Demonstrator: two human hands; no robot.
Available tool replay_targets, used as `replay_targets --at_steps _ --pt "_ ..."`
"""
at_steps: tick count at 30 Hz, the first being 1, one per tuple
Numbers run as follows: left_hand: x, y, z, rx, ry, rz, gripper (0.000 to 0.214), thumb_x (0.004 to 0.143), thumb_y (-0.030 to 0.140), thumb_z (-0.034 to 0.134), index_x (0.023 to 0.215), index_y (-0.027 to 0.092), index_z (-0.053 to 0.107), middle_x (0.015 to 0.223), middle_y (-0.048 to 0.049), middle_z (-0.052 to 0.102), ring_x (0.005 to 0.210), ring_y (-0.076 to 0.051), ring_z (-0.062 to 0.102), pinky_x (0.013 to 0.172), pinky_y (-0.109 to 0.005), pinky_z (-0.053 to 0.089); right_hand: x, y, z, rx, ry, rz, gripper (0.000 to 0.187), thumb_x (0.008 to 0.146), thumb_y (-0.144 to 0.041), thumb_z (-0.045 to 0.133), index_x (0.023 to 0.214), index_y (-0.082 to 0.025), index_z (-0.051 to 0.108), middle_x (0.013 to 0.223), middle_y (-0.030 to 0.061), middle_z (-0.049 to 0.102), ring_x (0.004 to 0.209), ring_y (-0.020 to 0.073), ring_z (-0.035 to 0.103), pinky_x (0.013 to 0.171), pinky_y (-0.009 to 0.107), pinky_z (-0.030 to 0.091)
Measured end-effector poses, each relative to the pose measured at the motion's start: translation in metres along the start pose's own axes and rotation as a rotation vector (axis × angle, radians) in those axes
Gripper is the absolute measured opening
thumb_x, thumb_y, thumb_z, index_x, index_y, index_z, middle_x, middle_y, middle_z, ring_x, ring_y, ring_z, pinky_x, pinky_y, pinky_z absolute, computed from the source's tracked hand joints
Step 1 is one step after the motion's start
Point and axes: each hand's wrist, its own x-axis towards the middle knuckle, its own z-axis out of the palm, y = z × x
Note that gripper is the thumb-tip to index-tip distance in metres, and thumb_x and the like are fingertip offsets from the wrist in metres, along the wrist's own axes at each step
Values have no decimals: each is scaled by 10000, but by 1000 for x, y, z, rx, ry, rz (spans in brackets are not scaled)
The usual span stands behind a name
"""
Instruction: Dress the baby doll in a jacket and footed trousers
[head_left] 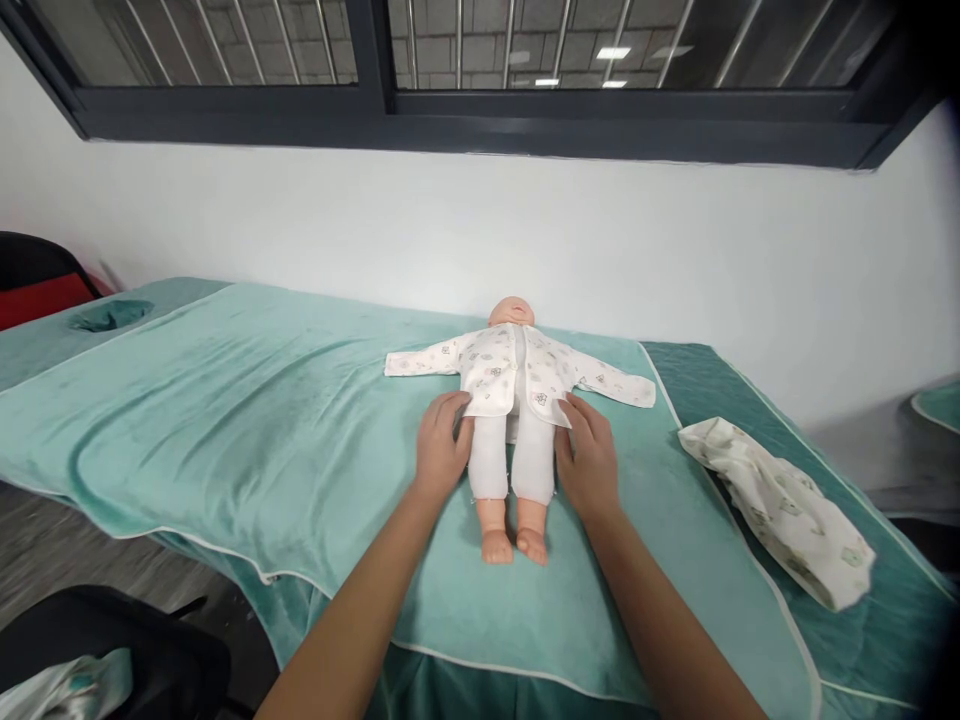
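A baby doll (pixel 491 455) lies on its back on a light green sheet (pixel 300 400), feet toward me. It wears a white printed baby jacket (pixel 491 365), whose front panels lie side by side with a narrow gap down the middle. Both sleeves stretch out sideways, and white cloth covers the legs to the shins. My left hand (pixel 442 447) holds the jacket's lower left corner between fingers and thumb, beside the doll's thigh. At the lower right corner, my right hand (pixel 590 455) grips the hem the same way. The fingertips are partly hidden.
A crumpled white printed cloth (pixel 780 510) lies on the darker green cover at right. The bed has a face hole (pixel 112 315) at its left end. A black chair (pixel 112 650) stands at the lower left. Behind the bed are a white wall and a dark-framed window (pixel 465 120).
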Motion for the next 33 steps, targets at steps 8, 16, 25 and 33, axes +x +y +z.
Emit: replay_targets --at_steps 8,16,25,33 --pt "28 -7 20 -471 146 -447 268 902 362 558 704 183 544 667 32 489 644 -115 448 598 -231 354 26 0 14 233 65 134 111 952 -265 502 930 -204 592 939 44 569 918 196 540 827 349 443" --pt "28 -32 29 -634 268 -607 325 877 454 598 726 182 504 661 50 417 606 -89 402 562 -209 336 33 20 23 767 189 680 316 871 -481 608 777 -179 599 715 -49 518 690 122 441 684 264 381" --pt "25 -31 29 -281 275 -535 463 879 321 582 1318 248 455 1360 -107 498 1196 -196 549 983 -333 485 33 31 27 969 265 769 301 815 -441 629 959 -177 638 968 29 678 868 166 612 811 310 483" --pt "30 -18 27 -232 -6 -395 457 934 453 508 1312 201 558 1390 -112 572 1308 -242 514 1144 -417 361 12 24 17 899 304 829 489 780 -317 684 1215 -202 492 891 -17 598 738 135 585 713 290 486"
